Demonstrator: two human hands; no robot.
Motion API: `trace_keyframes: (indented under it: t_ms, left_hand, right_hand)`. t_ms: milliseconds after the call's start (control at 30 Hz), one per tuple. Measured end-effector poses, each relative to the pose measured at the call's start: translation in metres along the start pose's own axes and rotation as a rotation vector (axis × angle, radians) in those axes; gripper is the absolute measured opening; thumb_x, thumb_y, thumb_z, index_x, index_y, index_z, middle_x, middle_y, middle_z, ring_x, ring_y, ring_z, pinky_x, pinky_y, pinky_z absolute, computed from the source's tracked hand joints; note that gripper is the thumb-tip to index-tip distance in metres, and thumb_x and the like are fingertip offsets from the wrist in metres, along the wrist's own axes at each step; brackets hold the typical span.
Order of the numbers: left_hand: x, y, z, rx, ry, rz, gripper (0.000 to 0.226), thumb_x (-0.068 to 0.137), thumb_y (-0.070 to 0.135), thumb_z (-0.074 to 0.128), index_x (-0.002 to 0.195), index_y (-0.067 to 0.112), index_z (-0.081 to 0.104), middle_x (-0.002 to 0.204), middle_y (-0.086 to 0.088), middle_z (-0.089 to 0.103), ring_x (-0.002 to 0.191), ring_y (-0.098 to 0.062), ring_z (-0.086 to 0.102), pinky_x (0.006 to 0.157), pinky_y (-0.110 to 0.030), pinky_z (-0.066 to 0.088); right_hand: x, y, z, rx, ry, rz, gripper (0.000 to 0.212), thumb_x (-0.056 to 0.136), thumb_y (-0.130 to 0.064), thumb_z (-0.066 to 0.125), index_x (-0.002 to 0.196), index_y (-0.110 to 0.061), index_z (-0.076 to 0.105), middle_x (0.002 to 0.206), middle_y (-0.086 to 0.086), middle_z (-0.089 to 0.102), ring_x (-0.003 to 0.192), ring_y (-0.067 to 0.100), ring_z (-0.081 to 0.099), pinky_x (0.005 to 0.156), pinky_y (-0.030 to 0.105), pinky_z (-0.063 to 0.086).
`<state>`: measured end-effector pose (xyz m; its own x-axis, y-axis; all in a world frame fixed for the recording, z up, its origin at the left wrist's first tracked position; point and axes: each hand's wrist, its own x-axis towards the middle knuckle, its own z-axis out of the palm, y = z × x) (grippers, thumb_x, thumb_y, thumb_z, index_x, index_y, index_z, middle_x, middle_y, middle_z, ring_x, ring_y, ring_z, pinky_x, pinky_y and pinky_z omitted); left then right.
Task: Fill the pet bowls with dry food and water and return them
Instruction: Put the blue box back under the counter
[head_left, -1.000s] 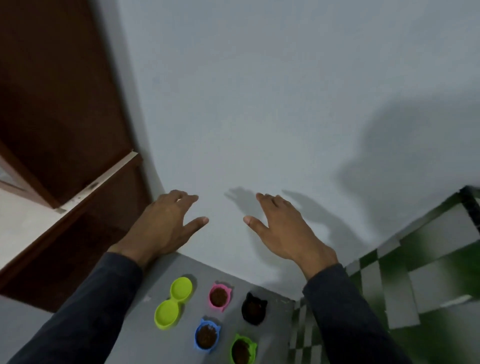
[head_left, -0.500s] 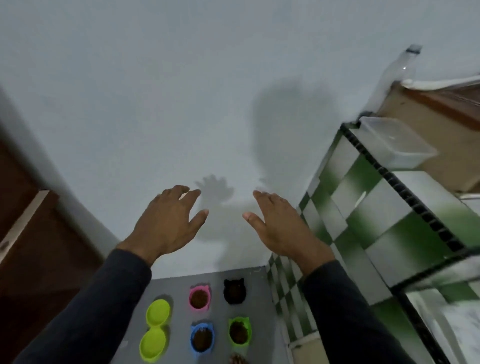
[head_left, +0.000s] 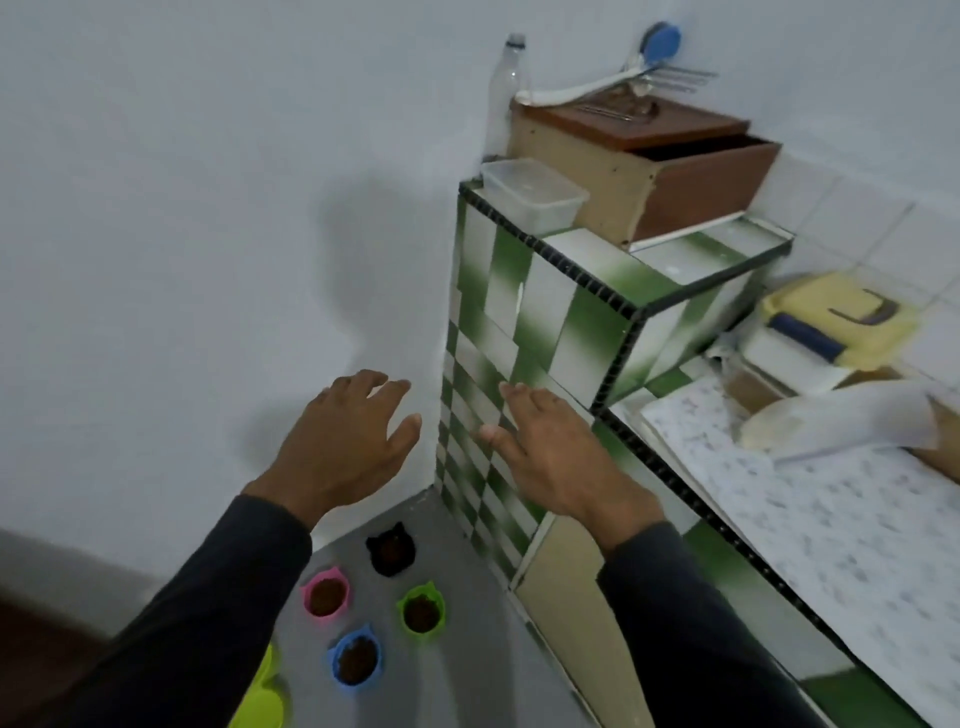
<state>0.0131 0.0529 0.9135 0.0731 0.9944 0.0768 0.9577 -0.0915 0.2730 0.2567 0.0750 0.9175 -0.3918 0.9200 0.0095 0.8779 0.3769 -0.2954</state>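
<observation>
both hands are out in front of the person, held apart, fingers spread and relaxed, gripping nothing: the left hand hangs before the pale wall, the right hand before the green-and-white checkered tile pillar.

the pet bowls sit on the grey floor below the hands: a black cat-eared bowl, a pink cat-eared bowl, a green cat-eared bowl and a blue cat-eared bowl, these 4 apparently holding brown dry food. the lime-yellow double bowl at the bottom edge looks unfilled, so i judge the water step is not yet done.

what could go wrong: the bowls lie close together near the person's feet and mostly out of the line of sight, so a careless step could kick one and scatter kibble. water carried to the double bowl could slop onto the smooth floor and make it slippery. the clear plastic bottle stands at the pillar's back edge, tall and light, so a hasty reach could topple it.

on the pillar also rest a clear rectangular plastic tub and a brown wooden box. to the right runs a speckled white bench carrying a yellow container.
</observation>
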Motion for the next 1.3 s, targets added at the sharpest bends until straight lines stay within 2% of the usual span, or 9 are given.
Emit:
trace_keyframes:
  t_ms: [233,400,533,633,733,867,967,1300]
  left_hand:
    - [0.004,0.109,0.021,0.025,-0.045,0.178,0.053,0.104,0.046,0.044,0.148,0.018,0.051,0.148,-0.010,0.051,0.133,-0.031,0.046,0.109,-0.045,0.042]
    - [-0.014,0.207,0.044,-0.047,-0.094,0.350,0.060,0.103,0.050,0.037,0.151,0.016,0.049,0.150,-0.012,0.050,0.134,-0.032,0.047,0.110,-0.047,0.043]
    - [-0.034,0.285,0.065,-0.096,-0.092,0.450,0.071,0.094,0.052,0.036,0.149,0.012,0.053,0.148,-0.014,0.053,0.131,-0.034,0.051,0.108,-0.049,0.045]
    - [-0.048,0.332,0.086,-0.090,-0.098,0.509,0.060,0.104,0.050,0.042,0.153,0.017,0.049,0.155,-0.010,0.048,0.138,-0.030,0.046,0.112,-0.046,0.042]
    - [-0.061,0.376,0.106,-0.107,-0.118,0.569,0.059,0.103,0.049,0.047,0.154,0.020,0.047,0.158,-0.007,0.044,0.140,-0.028,0.042,0.115,-0.045,0.039]
    - [-0.087,0.441,0.130,-0.118,-0.145,0.668,0.061,0.104,0.055,0.038,0.154,0.022,0.047,0.158,-0.006,0.044,0.140,-0.028,0.042,0.114,-0.047,0.040]
    - [-0.109,0.492,0.146,-0.141,-0.170,0.748,0.059,0.103,0.053,0.042,0.155,0.024,0.046,0.159,-0.003,0.042,0.142,-0.025,0.040,0.115,-0.045,0.038]
    - [-0.175,0.636,0.189,-0.142,-0.303,1.033,0.067,0.102,0.062,0.036,0.161,0.031,0.033,0.165,0.003,0.033,0.147,-0.022,0.036,0.118,-0.042,0.034]
  right_hand:
    - [-0.093,0.073,-0.024,0.001,0.084,0.189,0.069,0.104,-0.059,0.029,0.158,-0.016,0.026,0.161,0.012,0.034,0.148,0.030,0.029,0.121,0.048,0.026]
    - [-0.183,0.132,-0.043,-0.001,0.115,0.343,0.070,0.104,-0.059,0.029,0.159,-0.016,0.023,0.164,0.010,0.030,0.151,0.030,0.024,0.123,0.047,0.022]
    - [-0.256,0.176,-0.055,-0.034,0.133,0.437,0.070,0.104,-0.058,0.028,0.160,-0.016,0.022,0.163,0.009,0.030,0.150,0.030,0.025,0.122,0.047,0.023]
    - [-0.309,0.206,-0.062,-0.039,0.145,0.515,0.071,0.104,-0.061,0.025,0.161,-0.019,0.019,0.165,0.008,0.027,0.152,0.029,0.022,0.123,0.047,0.022]
    - [-0.363,0.232,-0.067,-0.022,0.175,0.602,0.071,0.103,-0.063,0.023,0.161,-0.021,0.017,0.166,0.007,0.024,0.153,0.029,0.019,0.124,0.047,0.020]
    - [-0.436,0.262,-0.071,-0.034,0.190,0.706,0.073,0.103,-0.064,0.022,0.161,-0.020,0.018,0.166,0.008,0.024,0.153,0.028,0.020,0.123,0.047,0.021]
    - [-0.488,0.279,-0.075,-0.030,0.205,0.788,0.073,0.103,-0.062,0.023,0.161,-0.019,0.017,0.166,0.008,0.024,0.153,0.028,0.019,0.123,0.047,0.021]
    - [-0.636,0.306,-0.082,0.040,0.322,1.105,0.074,0.101,-0.065,0.029,0.160,-0.021,0.018,0.166,0.006,0.023,0.154,0.029,0.016,0.124,0.048,0.019]
